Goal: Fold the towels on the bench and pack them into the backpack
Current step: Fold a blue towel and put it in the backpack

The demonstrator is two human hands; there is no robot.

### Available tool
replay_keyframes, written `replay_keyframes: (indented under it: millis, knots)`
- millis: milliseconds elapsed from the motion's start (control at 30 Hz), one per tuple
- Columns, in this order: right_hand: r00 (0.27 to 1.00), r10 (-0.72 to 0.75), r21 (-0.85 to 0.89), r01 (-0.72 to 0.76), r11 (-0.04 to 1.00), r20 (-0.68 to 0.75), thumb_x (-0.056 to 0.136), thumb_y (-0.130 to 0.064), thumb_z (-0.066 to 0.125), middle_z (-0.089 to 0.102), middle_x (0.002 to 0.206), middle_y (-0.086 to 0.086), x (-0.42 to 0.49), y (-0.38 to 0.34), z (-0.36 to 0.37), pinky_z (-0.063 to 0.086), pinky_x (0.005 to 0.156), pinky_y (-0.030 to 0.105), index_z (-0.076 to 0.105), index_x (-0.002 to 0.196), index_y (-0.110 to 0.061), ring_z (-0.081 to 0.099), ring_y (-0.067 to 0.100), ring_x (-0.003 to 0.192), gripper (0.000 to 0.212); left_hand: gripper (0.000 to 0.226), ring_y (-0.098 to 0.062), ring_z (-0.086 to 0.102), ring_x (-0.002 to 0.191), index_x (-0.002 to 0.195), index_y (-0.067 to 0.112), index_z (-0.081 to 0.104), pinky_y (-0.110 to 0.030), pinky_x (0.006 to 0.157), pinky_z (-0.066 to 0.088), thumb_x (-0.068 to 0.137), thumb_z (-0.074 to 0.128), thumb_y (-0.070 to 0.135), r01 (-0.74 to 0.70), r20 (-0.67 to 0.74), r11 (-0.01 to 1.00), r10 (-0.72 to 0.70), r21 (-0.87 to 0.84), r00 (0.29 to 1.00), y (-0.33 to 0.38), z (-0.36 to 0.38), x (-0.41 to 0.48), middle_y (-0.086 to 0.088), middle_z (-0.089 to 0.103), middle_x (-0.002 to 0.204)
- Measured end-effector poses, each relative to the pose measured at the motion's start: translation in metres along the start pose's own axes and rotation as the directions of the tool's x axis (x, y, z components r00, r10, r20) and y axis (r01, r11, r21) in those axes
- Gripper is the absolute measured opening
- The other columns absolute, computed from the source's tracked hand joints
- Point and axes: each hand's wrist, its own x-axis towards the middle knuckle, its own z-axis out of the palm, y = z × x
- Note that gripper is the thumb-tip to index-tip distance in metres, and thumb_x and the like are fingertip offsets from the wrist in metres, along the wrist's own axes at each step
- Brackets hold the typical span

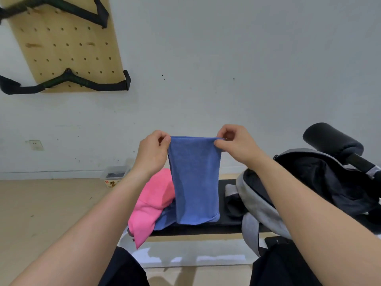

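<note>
A blue towel [194, 180] hangs upright in front of me, its lower end resting on the black bench [222, 223]. My left hand [151, 153] pinches its top left corner and my right hand [237, 146] pinches its top right corner. A pink towel [151, 205] lies crumpled on the bench's left end, drooping over the edge. On the right, a grey and black backpack [309, 186] lies on the bench with its mouth open.
A black padded roller [332, 141] juts out behind the backpack. A small clear box [115, 175] sits on the floor by the wall. A wooden pegboard [66, 44] with black handles hangs at upper left. My dark-clad knees are below the bench.
</note>
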Motion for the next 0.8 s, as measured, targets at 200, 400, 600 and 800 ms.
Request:
replay_keyframes:
  millis: [200, 400, 600, 800]
  knots:
    - [0.995, -0.074, -0.077, 0.069, 0.995, -0.060, 0.084, -0.005, 0.059, 0.066, 0.095, 0.006, 0.001, -0.043, -0.024, 0.051, 0.068, 0.032, 0.061, 0.102, -0.022, 0.055, 0.016, 0.065, 0.024, 0.017, -0.018, 0.052, 0.080, 0.092, 0.014, 0.056, -0.020, 0.060, 0.029, 0.102, 0.042, 0.016, -0.019, -0.050, 0.999, 0.021, 0.034, 0.999, 0.037, -0.001, 0.004, 0.003, 0.059, 0.086]
    - [0.993, -0.063, -0.107, 0.053, 0.993, -0.095, 0.089, -0.011, 0.055, 0.067, 0.095, 0.002, -0.011, -0.046, -0.035, 0.055, 0.073, 0.037, 0.064, 0.107, -0.027, 0.059, 0.016, 0.072, 0.026, 0.021, -0.005, 0.047, 0.070, 0.095, 0.011, 0.053, -0.013, 0.055, 0.036, 0.102, 0.035, 0.019, 0.036, -0.095, 0.997, -0.042, -0.069, 0.995, 0.056, 0.008, -0.006, 0.007, 0.054, 0.083]
    - [0.995, -0.034, -0.232, 0.011, 0.973, -0.096, 0.094, -0.013, 0.049, 0.064, 0.092, 0.002, -0.003, -0.012, -0.027, 0.044, 0.065, 0.020, 0.063, 0.110, -0.026, 0.056, 0.013, 0.073, 0.024, 0.018, -0.019, 0.053, 0.079, 0.099, 0.016, 0.051, -0.031, 0.064, 0.034, 0.105, 0.038, 0.026, -0.006, -0.052, 1.000, 0.005, -0.029, 0.999, 0.040, 0.041, -0.004, 0.005, 0.057, 0.084]
    - [0.990, 0.113, -0.317, -0.134, 0.939, -0.085, 0.092, -0.010, 0.054, 0.064, 0.090, -0.002, 0.016, 0.067, -0.003, 0.038, 0.059, 0.012, 0.064, 0.110, -0.023, 0.060, 0.008, 0.078, 0.025, 0.021, -0.011, 0.060, 0.080, 0.096, 0.022, 0.064, -0.014, 0.063, 0.038, 0.084, 0.074, 0.035, 0.077, 0.249, 0.997, -0.071, -0.015, 0.966, -0.024, 0.100, 0.005, 0.011, 0.063, 0.085]
